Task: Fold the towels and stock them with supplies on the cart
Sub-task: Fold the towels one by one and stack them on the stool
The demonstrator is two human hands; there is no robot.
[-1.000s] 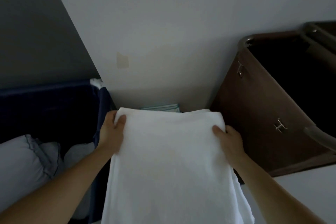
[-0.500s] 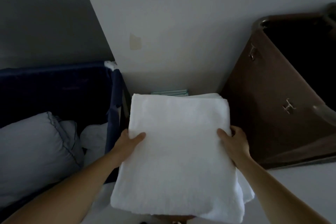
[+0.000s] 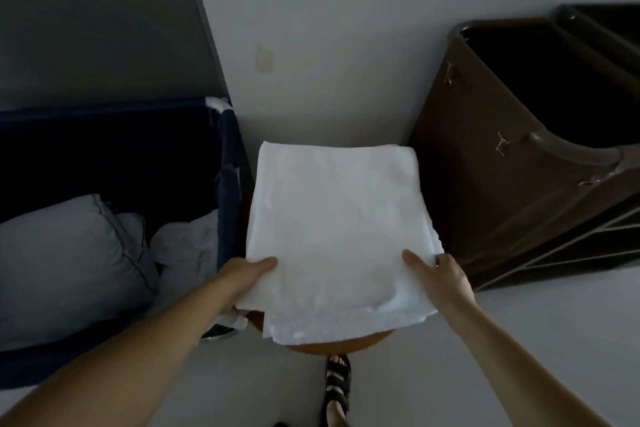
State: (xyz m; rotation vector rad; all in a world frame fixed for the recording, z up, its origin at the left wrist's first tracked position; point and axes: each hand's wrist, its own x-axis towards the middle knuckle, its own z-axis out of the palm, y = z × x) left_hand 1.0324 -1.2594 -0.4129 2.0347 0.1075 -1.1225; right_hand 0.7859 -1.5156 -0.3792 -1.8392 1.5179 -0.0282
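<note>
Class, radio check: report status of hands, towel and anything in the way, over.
Left hand grips folded towel, near corner. Right hand grips opposite near corner. Towel lies over wooden stool. Nothing blocking.

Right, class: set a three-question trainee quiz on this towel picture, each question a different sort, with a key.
1. True or false: the folded towel lies inside the brown cart.
2. What lies in the blue bin? A) pillow; B) bottles; C) shoes.
3. Fill in: the left hand and right hand grip the towel's ____ edge, nearest or farthest from the person.
Key: 1 false; 2 A; 3 nearest.
</note>
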